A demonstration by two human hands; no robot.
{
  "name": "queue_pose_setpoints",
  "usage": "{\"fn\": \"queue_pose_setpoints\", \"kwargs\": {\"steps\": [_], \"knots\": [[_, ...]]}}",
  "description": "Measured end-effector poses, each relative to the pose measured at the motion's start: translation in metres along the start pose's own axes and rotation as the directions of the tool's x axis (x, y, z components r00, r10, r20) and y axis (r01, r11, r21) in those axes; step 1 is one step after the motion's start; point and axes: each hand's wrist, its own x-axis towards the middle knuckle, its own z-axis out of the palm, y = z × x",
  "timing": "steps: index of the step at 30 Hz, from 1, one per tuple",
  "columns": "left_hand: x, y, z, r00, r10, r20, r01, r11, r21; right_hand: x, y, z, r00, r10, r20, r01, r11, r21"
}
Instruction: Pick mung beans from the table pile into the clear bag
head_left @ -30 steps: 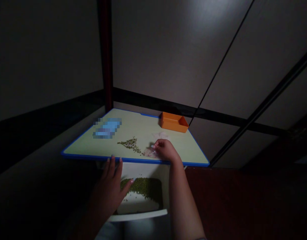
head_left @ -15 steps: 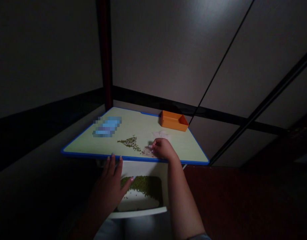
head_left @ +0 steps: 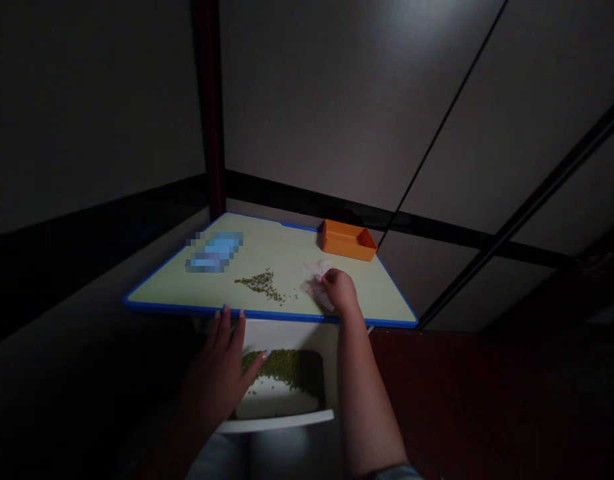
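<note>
My left hand (head_left: 224, 373) is open, its fingertips at the blue front edge of the small table (head_left: 157, 290) and its thumb over the pulled-out white drawer (head_left: 287, 421). Green beans (head_left: 291, 369) lie in that drawer. On the tabletop, my right hand (head_left: 339, 289) is closed in a pinch at a thin, see-through plastic bag (head_left: 311, 287) with pinkish marks. The hand covers part of the bag. To its left is a loose scatter of green beans (head_left: 261, 283).
An orange open box (head_left: 349, 248) stands at the back right of the tabletop. A blurred-out blue item (head_left: 217, 252) lies at the left. Pale panels (head_left: 311, 100) rise behind the table. Dark red floor (head_left: 437, 393) shows at the right.
My right hand has moved right and slightly away from me, and the pinkish part of the plastic bag has shifted with it. A few beans now show where it lay. My left hand stays put.
</note>
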Motion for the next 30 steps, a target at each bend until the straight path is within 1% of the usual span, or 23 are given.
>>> {"fn": "queue_pose_setpoints", "kwargs": {"steps": [2, 4, 11, 17, 22, 30], "knots": [[0.000, 0.000, -0.001, 1.000, 0.004, 0.000, -0.004, 1.000, 0.002, 0.000, 0.000, 0.000, 1.000, 0.024, 0.002, -0.024, 0.999, -0.021], [0.000, 0.001, -0.002, 1.000, 0.008, -0.001, -0.008, 1.000, 0.001, -0.001, 0.000, 0.000, 0.999, 0.023, 0.022, -0.022, 1.000, -0.010], [0.000, 0.001, -0.002, 1.000, 0.010, 0.003, -0.010, 1.000, -0.011, -0.005, -0.006, -0.001, 0.997, -0.039, 0.059, 0.037, 0.998, 0.044], [0.000, 0.003, -0.004, 1.000, -0.001, 0.007, 0.001, 1.000, -0.014, -0.007, -0.009, -0.003, 0.996, -0.046, 0.079, 0.047, 0.999, -0.009], [0.000, 0.003, -0.006, 1.000, -0.003, 0.020, 0.003, 1.000, -0.017, -0.007, -0.011, -0.002, 0.996, -0.066, 0.065, 0.068, 0.997, -0.024], [0.000, 0.003, -0.002, 1.000, -0.009, 0.000, 0.009, 0.999, -0.033, -0.008, -0.011, -0.002, 0.989, -0.094, 0.112, 0.089, 0.995, 0.050]]}}
